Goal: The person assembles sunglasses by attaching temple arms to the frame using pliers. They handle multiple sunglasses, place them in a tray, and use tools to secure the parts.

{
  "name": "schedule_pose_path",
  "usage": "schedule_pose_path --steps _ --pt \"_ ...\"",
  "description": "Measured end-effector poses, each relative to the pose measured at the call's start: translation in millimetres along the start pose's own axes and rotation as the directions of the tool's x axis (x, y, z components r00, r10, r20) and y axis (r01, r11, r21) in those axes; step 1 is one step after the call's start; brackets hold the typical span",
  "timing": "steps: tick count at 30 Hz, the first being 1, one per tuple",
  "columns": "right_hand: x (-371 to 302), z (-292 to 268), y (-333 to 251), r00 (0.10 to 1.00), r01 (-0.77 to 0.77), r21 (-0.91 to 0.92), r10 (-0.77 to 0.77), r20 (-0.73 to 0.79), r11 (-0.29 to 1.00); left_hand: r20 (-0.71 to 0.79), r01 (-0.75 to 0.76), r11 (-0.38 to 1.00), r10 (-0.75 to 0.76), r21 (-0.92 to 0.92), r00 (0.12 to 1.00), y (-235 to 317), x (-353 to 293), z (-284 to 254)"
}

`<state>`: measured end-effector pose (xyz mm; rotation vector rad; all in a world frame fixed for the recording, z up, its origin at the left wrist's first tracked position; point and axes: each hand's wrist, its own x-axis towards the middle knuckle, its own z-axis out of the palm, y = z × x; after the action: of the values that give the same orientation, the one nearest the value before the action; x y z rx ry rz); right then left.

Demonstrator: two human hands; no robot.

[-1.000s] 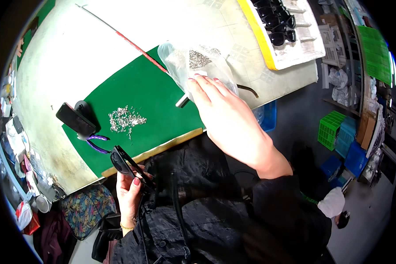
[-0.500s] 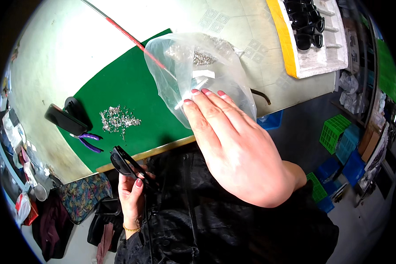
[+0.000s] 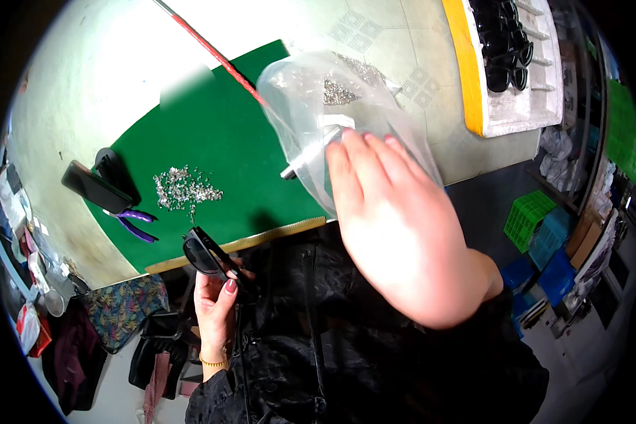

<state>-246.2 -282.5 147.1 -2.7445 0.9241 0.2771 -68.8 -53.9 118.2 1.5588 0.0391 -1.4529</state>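
Observation:
My left hand point(image 3: 215, 314) holds a pair of black sunglasses point(image 3: 202, 254) at the near edge of the green mat point(image 3: 191, 131), thumb pressed against the frame. My right hand point(image 3: 399, 226) reaches over a clear plastic bag point(image 3: 290, 88), its fingers stretched out side by side; their underside is hidden and slightly blurred. Small silver metal pieces point(image 3: 339, 92) lie in or behind the bag's far part. A silver rod point(image 3: 297, 166) pokes out at the bag's left side by my fingertips. Loose silver bits point(image 3: 184, 189) form a pile on the mat.
Purple-handled pliers point(image 3: 136, 222) and a black phone point(image 3: 92, 185) sit at the mat's left. A red rod point(image 3: 215, 56) slants across the far side. A white foam tray point(image 3: 519, 116) holds several sunglasses at the far right. Green crates point(image 3: 530, 219) stand beyond the table's right edge.
My right hand has shifted a little to the right, and more of the silver rod shows beside the bag. My left hand still holds the sunglasses. The whole view has shifted slightly.

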Motion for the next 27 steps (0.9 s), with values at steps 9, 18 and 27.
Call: schedule_pose_path --steps 9,18,27 --pt "86.5 82.5 57.9 0.984 -0.147 0.205 0.123 0.128 0.968 0.154 -0.155 0.986 0.163 -0.062 0.975 5.5 -2.8 -2.3" --pt "61.3 107.6 80.5 0.956 -0.028 0.293 0.111 -0.271 0.956 -0.013 -0.171 0.978 0.171 -0.119 0.985 8.4 -20.8 -25.6" --pt "42.0 67.0 57.5 0.923 -0.154 0.295 0.243 -0.297 0.943 0.018 -0.244 0.957 0.25 -0.16 0.968 17.0 -30.5 -37.8"
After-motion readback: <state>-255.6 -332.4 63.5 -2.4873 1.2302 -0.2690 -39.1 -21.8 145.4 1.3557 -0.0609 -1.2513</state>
